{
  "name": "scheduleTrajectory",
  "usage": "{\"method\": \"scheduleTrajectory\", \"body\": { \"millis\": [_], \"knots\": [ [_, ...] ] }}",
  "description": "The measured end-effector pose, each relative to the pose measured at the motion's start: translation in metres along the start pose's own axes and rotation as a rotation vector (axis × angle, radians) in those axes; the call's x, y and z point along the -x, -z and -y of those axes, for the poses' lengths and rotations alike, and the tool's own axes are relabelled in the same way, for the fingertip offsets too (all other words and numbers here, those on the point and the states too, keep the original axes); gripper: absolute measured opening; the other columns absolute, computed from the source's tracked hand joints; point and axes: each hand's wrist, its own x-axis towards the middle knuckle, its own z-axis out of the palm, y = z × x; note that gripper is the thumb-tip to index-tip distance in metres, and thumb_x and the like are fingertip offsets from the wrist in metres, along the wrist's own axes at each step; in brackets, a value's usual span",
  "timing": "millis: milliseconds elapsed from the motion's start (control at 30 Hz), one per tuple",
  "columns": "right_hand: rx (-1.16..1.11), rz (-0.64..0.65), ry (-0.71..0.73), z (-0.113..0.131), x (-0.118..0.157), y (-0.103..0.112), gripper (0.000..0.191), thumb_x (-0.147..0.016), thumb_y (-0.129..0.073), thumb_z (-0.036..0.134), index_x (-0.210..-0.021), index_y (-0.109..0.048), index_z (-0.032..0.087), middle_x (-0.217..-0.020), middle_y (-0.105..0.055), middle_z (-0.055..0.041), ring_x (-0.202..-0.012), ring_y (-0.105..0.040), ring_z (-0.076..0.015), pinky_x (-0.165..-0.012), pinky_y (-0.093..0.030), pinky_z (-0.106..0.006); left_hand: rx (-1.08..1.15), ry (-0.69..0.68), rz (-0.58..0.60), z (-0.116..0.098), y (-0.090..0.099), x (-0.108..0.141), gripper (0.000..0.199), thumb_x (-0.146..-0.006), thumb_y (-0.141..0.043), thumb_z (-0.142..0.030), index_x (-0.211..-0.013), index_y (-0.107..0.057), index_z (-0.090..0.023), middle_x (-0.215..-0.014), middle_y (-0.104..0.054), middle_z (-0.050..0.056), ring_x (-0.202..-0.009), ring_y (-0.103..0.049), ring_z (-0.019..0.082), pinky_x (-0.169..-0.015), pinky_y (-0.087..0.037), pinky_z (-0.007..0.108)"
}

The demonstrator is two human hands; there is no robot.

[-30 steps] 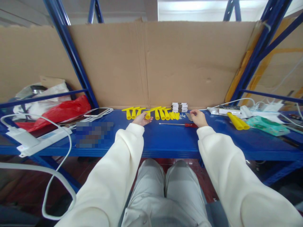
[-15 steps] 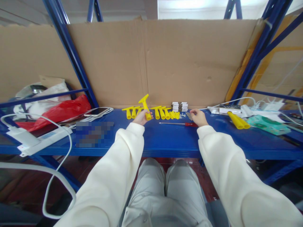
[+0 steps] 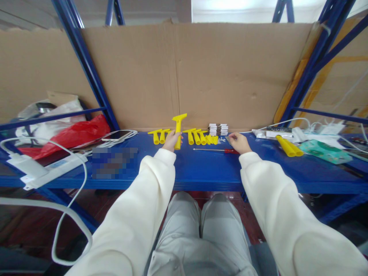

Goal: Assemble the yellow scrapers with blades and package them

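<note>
Both hands (image 3: 170, 141) (image 3: 240, 143) outstretched, apparently curled.

It looks like a workshop: a blue metal-framed counter (image 3: 207, 172), cardboard backing (image 3: 230, 76) at the view's twelve o'clock, a screwdriver (image 3: 230, 151) toward four, rowed yellow T-shaped pieces (image 3: 191, 138), a power strip (image 3: 54, 170) near nine.

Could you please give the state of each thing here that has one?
Yellow T-shaped handle: held, roughly upright
Left hand: gripping that handle
Right hand: curled, hold unclear
Screwdriver: lying flat
White blocks: stacked
Other T-shaped handles: lined up
Red bag: crumpled
Power strip: adapter plugged in
</note>
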Motion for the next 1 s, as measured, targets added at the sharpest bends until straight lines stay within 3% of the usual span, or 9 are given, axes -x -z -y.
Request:
{"method": "scheduleTrajectory", "body": {
  "millis": [133,233,333,433,567,733,900,1000],
  "knots": [
    [0.088,0.144,0.092,0.013,0.007,0.000,0.019,-0.077,-0.062,0.031,-0.093,-0.069,0.022,-0.105,-0.074,-0.0075,-0.100,-0.066,-0.0267,-0.093,-0.047,-0.047,-0.189,-0.045,-0.048,0.003,-0.001,-0.001,0.016,-0.072,-0.059,-0.017,-0.089,-0.059,-0.018,-0.067,-0.062,0.000,-0.054,-0.058,0.014,-0.057,-0.049,0.027],
    [0.192,0.240,0.141,0.018,0.011,0.001,0.022,-0.074,-0.067,0.033,-0.094,-0.070,0.023,-0.109,-0.072,-0.0086,-0.108,-0.062,-0.0300,-0.094,-0.044,-0.051,-0.428,-0.115,-0.106,0.005,0.000,-0.001,0.019,-0.072,-0.058,-0.011,-0.089,-0.065,-0.015,-0.082,-0.069,0.006,-0.078,-0.068,0.021,-0.074,-0.053,0.031],
    [0.269,0.250,0.150,0.017,0.011,0.001,0.020,-0.075,-0.066,0.032,-0.093,-0.070,0.024,-0.110,-0.072,-0.0094,-0.110,-0.060,-0.0311,-0.094,-0.042,-0.052,-0.664,-0.203,-0.135,0.007,0.001,0.002,0.024,-0.078,-0.059,-0.016,-0.101,-0.068,-0.015,-0.104,-0.072,0.011,-0.104,-0.067,0.026,-0.092,-0.050,0.033],
    [0.310,0.238,0.092,0.011,0.009,0.002,0.020,-0.077,-0.062,0.028,-0.094,-0.070,0.023,-0.111,-0.071,-0.0102,-0.109,-0.059,-0.0312,-0.093,-0.041,-0.053,-0.792,-0.275,-0.095,0.008,0.001,0.007,0.031,-0.084,-0.060,-0.026,-0.114,-0.066,-0.018,-0.119,-0.070,0.011,-0.116,-0.062,0.026,-0.099,-0.046,0.033],
    [0.352,0.199,-0.036,0.000,0.005,0.004,0.019,-0.076,-0.062,0.025,-0.092,-0.071,0.022,-0.107,-0.071,-0.0109,-0.105,-0.061,-0.0314,-0.091,-0.042,-0.053,-0.919,-0.316,-0.043,0.006,0.000,0.013,0.035,-0.087,-0.059,-0.027,-0.121,-0.064,-0.020,-0.123,-0.069,0.010,-0.121,-0.060,0.027,-0.103,-0.044,0.034],
    [0.342,0.167,-0.134,-0.004,0.005,0.008,0.018,-0.079,-0.059,0.027,-0.091,-0.072,0.022,-0.105,-0.073,-0.0113,-0.103,-0.062,-0.0316,-0.090,-0.042,-0.054,-1.108,-0.296,-0.002,0.001,-0.004,0.019,0.032,-0.085,-0.057,-0.017,-0.116,-0.065,-0.017,-0.117,-0.071,0.012,-0.114,-0.064,0.028,-0.098,-0.047,0.034],
    [0.360,0.220,-0.310,0.011,0.006,0.015,0.027,-0.083,-0.057,0.024,-0.106,-0.072,0.022,-0.118,-0.070,-0.0123,-0.111,-0.060,-0.0316,-0.096,-0.037,-0.055,-1.169,-0.324,0.014,-0.004,-0.010,0.024,0.037,-0.090,-0.058,-0.032,-0.125,-0.062,-0.021,-0.114,-0.073,0.009,-0.111,-0.066,0.027,-0.095,-0.049,0.035],
    [0.378,0.214,-0.378,0.016,0.001,0.016,0.027,-0.084,-0.056,0.023,-0.105,-0.072,0.021,-0.114,-0.070,-0.0132,-0.111,-0.060,-0.0311,-0.096,-0.037,-0.054,-1.163,-0.372,0.025,-0.007,-0.014,0.024,0.038,-0.092,-0.056,-0.036,-0.127,-0.062,-0.024,-0.119,-0.072,0.008,-0.115,-0.065,0.026,-0.098,-0.048,0.035]
  ]
}}
